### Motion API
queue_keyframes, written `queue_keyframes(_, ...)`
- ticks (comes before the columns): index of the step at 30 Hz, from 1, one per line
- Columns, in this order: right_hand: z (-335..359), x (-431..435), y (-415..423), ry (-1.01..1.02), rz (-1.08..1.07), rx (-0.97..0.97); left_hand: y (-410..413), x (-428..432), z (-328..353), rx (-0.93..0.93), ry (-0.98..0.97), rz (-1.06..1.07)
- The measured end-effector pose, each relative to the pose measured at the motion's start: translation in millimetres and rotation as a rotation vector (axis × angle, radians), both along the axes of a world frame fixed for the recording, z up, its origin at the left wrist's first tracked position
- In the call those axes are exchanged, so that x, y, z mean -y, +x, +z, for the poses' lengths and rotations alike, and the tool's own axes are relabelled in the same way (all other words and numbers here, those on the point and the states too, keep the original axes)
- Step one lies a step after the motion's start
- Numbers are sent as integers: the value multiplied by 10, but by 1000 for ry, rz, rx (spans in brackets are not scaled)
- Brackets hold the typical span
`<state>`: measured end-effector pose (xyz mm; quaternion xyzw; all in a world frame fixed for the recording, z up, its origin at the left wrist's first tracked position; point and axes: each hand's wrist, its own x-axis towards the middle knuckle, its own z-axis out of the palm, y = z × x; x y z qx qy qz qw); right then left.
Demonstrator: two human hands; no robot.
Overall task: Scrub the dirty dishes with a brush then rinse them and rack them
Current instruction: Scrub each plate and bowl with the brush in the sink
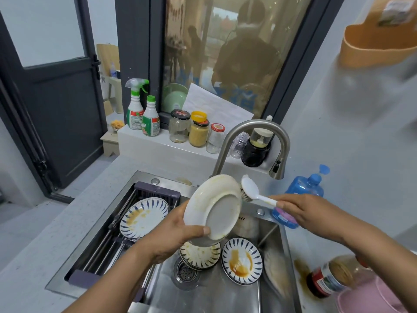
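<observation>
Scrubbing is in hand: above the sink [214, 297], the left hand [171, 231] grips a white plate [216, 206] tilted on edge, underside toward the camera; the right hand [302, 211] clasps the dish brush [250, 188], bristles at its rim. Yellowish smears show there, so more strokes seem needed before rinsing

1. brush [250, 188]: bristles mostly hidden behind plate [214, 206].
2. blue bottle [304, 184]: middle part hidden behind right hand [302, 208].
3. pink container [370, 297]: cut off by bottom edge.
4. orange basket [379, 41]: blurred, cut off at right edge.
</observation>
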<state>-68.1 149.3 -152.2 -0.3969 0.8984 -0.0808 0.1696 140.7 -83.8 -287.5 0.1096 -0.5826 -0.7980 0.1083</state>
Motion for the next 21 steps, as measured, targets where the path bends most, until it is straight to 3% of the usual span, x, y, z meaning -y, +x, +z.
queue_keyframes(5, -75, 180, 235, -435, -229, 307, -13, 25, 42, -113, 266, -30)
queue_keyframes(11, 1, 495, 411, -576, -121, 519, -51, -65, 111, -145, 387, -148)
queue_keyframes(13, 35, 491, 403, -528, -59, 484, -36, 12, 207, -65, 296, -148)
queue_keyframes(18, 42, 598, 441, -266, 132, 256, -202, 71, 532, 105, -245, -228)
queue_keyframes(21, 72, 632, 459, -243, 203, -5, -267, 5, 449, 145, -247, -127)
